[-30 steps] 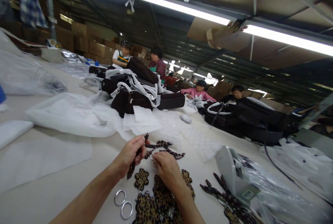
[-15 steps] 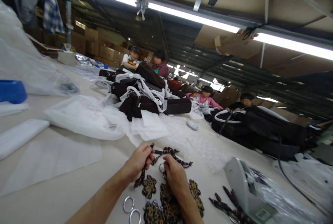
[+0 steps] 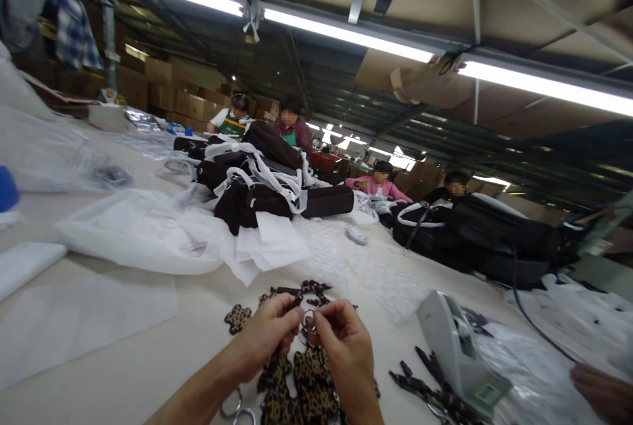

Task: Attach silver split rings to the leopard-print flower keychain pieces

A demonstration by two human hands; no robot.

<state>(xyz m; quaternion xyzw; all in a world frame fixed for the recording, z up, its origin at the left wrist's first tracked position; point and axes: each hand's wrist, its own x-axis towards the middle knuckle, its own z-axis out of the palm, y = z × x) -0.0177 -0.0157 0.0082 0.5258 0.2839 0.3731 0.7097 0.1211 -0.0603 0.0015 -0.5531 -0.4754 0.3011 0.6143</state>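
My left hand (image 3: 274, 333) is closed on a dark patterned strap (image 3: 297, 300), its tip sticking out past the fingertips. My right hand (image 3: 349, 339) pinches a silver metal ring (image 3: 308, 313), held upright right beside the left fingertips. Whether the strap passes through the ring I cannot tell. A leopard-print flower-shaped charm (image 3: 238, 319) hangs or lies left of my left hand. Under both hands lie several more leopard-print pieces (image 3: 309, 372). Loose metal rings (image 3: 244, 415) rest by my left forearm. Beyond my fingers sit more dark straps (image 3: 316, 288).
A grey device (image 3: 445, 339) stands at right beside dark straps with rings (image 3: 420, 385). Another person's hand (image 3: 598, 389) shows at the right edge. Dark bags (image 3: 262, 201) with white wrapping, foam sheets (image 3: 271, 240) and plastic bags (image 3: 143, 230) lie across the table. Several people work behind.
My hands have come together, bringing the strap and the ring close to each other. The flower charm has shifted left along with the left hand's strap. Another person's hand has appeared at right.
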